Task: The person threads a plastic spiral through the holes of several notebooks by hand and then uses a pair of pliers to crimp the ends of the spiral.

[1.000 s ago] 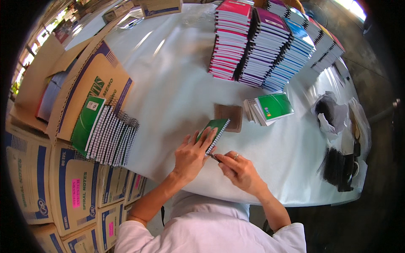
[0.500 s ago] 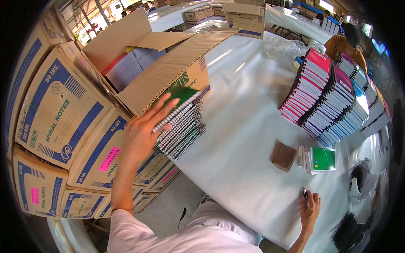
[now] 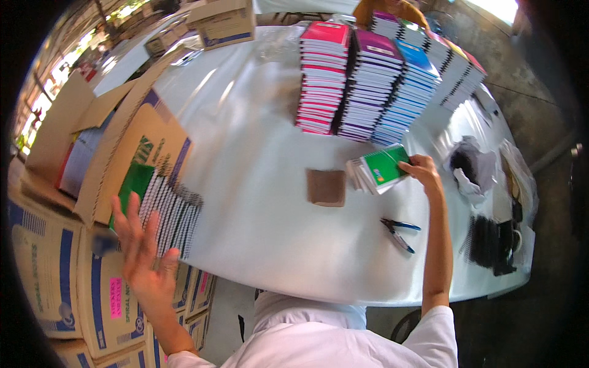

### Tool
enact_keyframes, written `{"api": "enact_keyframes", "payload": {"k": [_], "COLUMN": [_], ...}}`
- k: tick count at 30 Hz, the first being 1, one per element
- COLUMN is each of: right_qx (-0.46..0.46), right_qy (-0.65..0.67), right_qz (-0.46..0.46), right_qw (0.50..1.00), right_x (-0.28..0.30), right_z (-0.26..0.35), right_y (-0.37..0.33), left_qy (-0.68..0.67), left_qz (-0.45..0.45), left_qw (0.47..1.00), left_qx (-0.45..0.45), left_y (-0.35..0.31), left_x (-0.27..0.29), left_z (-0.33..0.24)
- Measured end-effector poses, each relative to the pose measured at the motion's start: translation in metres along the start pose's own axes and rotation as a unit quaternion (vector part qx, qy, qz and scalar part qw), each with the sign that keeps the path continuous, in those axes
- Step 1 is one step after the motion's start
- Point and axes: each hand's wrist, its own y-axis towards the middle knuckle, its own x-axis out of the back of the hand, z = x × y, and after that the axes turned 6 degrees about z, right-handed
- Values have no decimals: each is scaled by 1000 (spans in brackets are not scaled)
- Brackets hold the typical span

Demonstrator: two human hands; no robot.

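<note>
My left hand is open, fingers spread, beside a leaning stack of green spiral notebooks at the table's left edge. The stack rests against an open cardboard box. On the right, my right hand pinches the edge of a small green notebook, which lies on a fanned pile of small pads. Just left of that pile is a flat brown square piece. Blue-handled pliers lie on the table with their handles apart, below the right hand.
Tall stacks of red, purple and blue spiral notebooks stand at the back. Crumpled paper and black wire coils lie at the right. Closed cartons are piled at lower left. A person is behind the stacks.
The view has swung right. My right hand has let go of the pliers and moved up to the small green notebook. My left hand has come off the top of the green notebook stack.
</note>
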Motion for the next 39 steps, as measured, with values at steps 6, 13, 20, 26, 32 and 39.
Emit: {"api": "enact_keyframes", "payload": {"k": [6,13,20,26,32,39], "right_qx": [-6,-70,373,419,379,335], "right_qy": [72,-41,-235,-328,-318,-262], "right_qz": [-51,-12,75,202,262,326], "right_qw": [996,997,894,822,829,845], "right_x": [3,15,-11,-20,-15,-10], "right_z": [-6,4,67,77,85,88], "right_y": [1,3,-67,-59,-47,-33], "left_qy": [-178,-368,-323,-296,-303,-339], "left_qz": [53,161,184,202,228,273], "left_qw": [983,915,925,929,923,898], "left_qx": [8,-20,-78,-88,-64,-64], "left_y": [13,32,51,48,36,36], "left_x": [-76,-179,-204,-212,-218,-221], "left_z": [-41,-99,-117,-122,-114,-116]}}
